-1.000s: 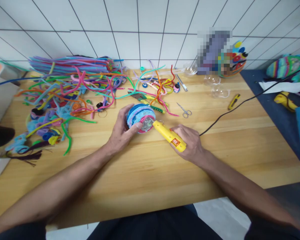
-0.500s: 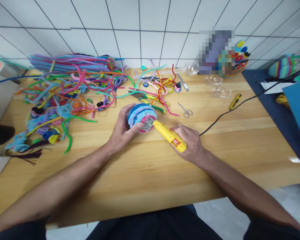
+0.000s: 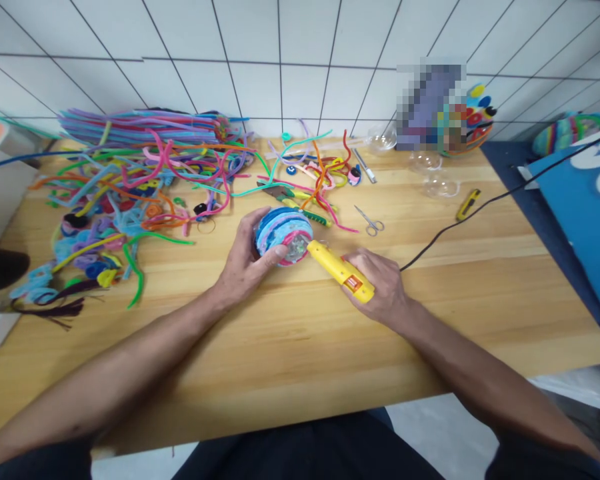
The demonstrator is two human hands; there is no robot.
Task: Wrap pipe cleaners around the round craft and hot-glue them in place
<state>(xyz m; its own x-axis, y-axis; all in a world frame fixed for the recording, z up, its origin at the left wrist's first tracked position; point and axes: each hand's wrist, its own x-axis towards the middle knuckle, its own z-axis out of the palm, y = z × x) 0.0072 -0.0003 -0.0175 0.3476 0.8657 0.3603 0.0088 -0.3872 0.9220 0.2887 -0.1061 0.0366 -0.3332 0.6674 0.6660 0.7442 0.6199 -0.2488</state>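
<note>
My left hand (image 3: pixel 250 257) is wrapped round a ball (image 3: pixel 283 230) covered in bands of blue, light blue and lilac pipe cleaner, with a pink ring around a bare clear patch facing right. Its thumb lies at the edge of that patch. In my right hand (image 3: pixel 375 280) is a yellow hot glue gun (image 3: pixel 337 267), its nozzle at the ball's clear patch; whether it touches, I cannot tell. Just behind the ball lie green-handled pliers (image 3: pixel 285 193). Small scissors (image 3: pixel 370 221) rest to the right of them.
Loose pipe cleaners (image 3: pixel 145 173) and a bundle (image 3: pixel 145 127) of them cover the back left. A black cord (image 3: pixel 440 233) runs from the glue gun to the right. Clear plastic domes (image 3: pixel 441 183), a yellow utility knife (image 3: pixel 468 205) and a blue board (image 3: pixel 580 207) are at the right.
The blue board at the right has moved further into view over the table's side. My hands, the ball and the glue gun stay almost in place.
</note>
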